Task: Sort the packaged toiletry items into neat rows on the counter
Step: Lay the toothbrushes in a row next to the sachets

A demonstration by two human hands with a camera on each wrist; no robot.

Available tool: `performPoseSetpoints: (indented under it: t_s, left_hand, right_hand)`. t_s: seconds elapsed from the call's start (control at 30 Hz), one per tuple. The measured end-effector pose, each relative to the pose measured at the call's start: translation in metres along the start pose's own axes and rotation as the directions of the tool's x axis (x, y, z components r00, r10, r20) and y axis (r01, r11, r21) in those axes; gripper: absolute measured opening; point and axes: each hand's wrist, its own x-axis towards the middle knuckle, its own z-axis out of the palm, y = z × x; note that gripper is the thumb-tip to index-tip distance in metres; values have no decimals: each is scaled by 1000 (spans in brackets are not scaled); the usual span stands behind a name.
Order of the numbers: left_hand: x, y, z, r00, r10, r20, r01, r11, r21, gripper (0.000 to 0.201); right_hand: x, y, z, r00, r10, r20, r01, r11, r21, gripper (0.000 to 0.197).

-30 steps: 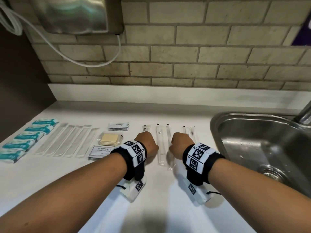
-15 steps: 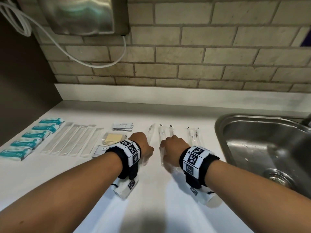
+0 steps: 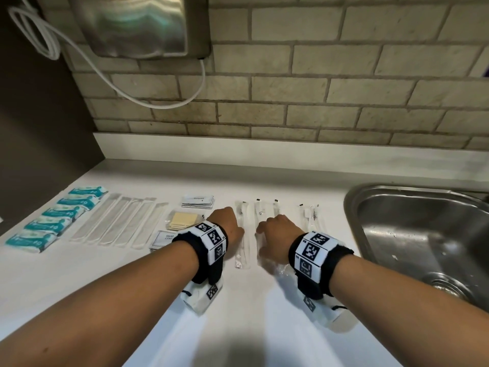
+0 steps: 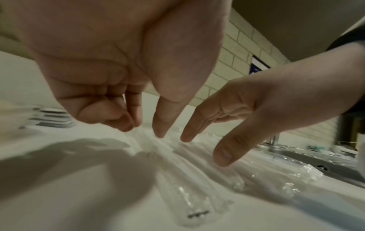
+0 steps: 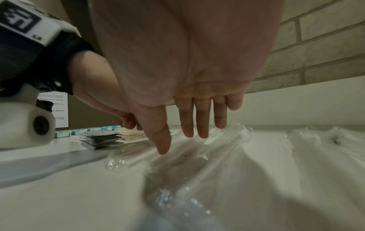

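Long clear-wrapped packets lie side by side on the white counter (image 3: 264, 327). One packet (image 3: 243, 245) (image 4: 189, 200) lies just right of my left hand (image 3: 227, 223) (image 4: 146, 129), whose downward-pointing fingertips touch its far part. My right hand (image 3: 275, 234) (image 5: 183, 140) rests straight fingers and thumb on the middle pair of packets (image 3: 260, 210) (image 5: 197, 156). A further pair (image 3: 309, 215) lies to the right, untouched. Neither hand lifts anything.
Rows to the left hold teal packs (image 3: 53, 221), flat white strips (image 3: 119, 223), a sachet stack (image 3: 197, 201), yellow pads (image 3: 182, 219) and shampoo sachets (image 3: 161, 238). A steel sink (image 3: 423, 234) lies at the right. A metal wall unit (image 3: 137, 25) with a white cable hangs above.
My right hand slid left onto the middle pair of packets and its fingers straightened. The left hand moved a little left, and the leftmost clear packet now lies uncovered between the hands.
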Motion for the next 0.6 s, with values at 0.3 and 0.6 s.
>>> performPoseSetpoints:
  t_s: [0.3, 0.6]
  left_hand:
    - [-26, -2, 4, 953, 254, 163, -300, 865, 402, 39]
    - [-20, -26, -14, 951, 188, 245, -290, 819, 495, 40]
  right_hand:
    - [1, -2, -1, 999, -27, 46, 30, 996, -85, 32]
    - [4, -21, 9, 994, -107, -3, 107, 991, -78, 22]
